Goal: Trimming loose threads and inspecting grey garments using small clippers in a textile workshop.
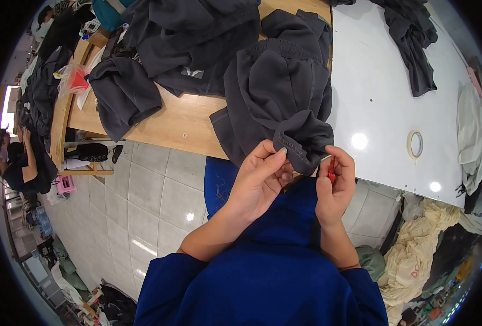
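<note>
A pair of dark grey trousers (276,81) lies over the table's front edge, its gathered elastic waistband pointing away from me. The near leg opening is turned up, with a stitched seam showing. My left hand (260,179) pinches this edge between thumb and fingers. Just right of the opening, my right hand (336,182) is closed round a small red-handled tool (332,175). Its thin metal tip points toward the cloth; whether they touch I cannot tell. The fingers hide much of the tool, so its exact kind is unclear.
More dark garments (192,32) are heaped on the wooden table (189,133). On the white table (371,130) to the right lies a tape roll (415,144). Cream cloth (415,255) is piled below it. At far left, another person (21,163) handles dark cloth.
</note>
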`<state>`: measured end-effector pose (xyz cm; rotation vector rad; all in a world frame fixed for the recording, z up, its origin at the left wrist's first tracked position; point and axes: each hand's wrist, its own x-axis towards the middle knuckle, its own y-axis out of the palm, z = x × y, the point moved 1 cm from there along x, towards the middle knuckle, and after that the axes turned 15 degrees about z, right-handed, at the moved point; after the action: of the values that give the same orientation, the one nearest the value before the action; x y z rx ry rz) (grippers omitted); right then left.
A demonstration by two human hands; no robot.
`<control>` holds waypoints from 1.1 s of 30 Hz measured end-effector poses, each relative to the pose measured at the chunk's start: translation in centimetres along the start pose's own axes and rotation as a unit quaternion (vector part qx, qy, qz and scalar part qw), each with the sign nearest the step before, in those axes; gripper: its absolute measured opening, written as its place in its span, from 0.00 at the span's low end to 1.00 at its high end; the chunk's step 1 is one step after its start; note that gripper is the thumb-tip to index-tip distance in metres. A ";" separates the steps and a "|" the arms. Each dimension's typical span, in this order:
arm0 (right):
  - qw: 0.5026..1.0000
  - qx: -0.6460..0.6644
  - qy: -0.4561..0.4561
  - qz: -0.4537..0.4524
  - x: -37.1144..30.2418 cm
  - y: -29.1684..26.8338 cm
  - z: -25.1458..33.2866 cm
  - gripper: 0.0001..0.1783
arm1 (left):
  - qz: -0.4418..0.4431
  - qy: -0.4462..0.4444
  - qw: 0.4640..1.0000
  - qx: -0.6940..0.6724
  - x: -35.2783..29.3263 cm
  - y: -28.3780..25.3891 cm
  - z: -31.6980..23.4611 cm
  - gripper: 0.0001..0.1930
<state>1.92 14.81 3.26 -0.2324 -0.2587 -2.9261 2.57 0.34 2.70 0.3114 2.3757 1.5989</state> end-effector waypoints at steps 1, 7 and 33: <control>1.000 0.000 0.000 -0.001 0.0 0.1 -0.1 0.12 | 0.003 -0.002 1.000 0.001 0.0 0.0 0.0 0.03; 0.947 -0.287 -0.041 0.138 0.9 -2.3 1.4 0.22 | -0.008 -0.025 0.998 0.059 0.0 -0.3 -1.3 0.02; 0.849 -0.463 -0.162 0.197 2.4 -2.5 3.1 0.21 | -0.008 -0.047 0.992 0.118 0.3 -0.3 -2.0 0.04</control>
<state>-0.54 17.32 6.29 -0.7961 1.0573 -2.3356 1.65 -1.42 3.17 0.4032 2.4877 1.2680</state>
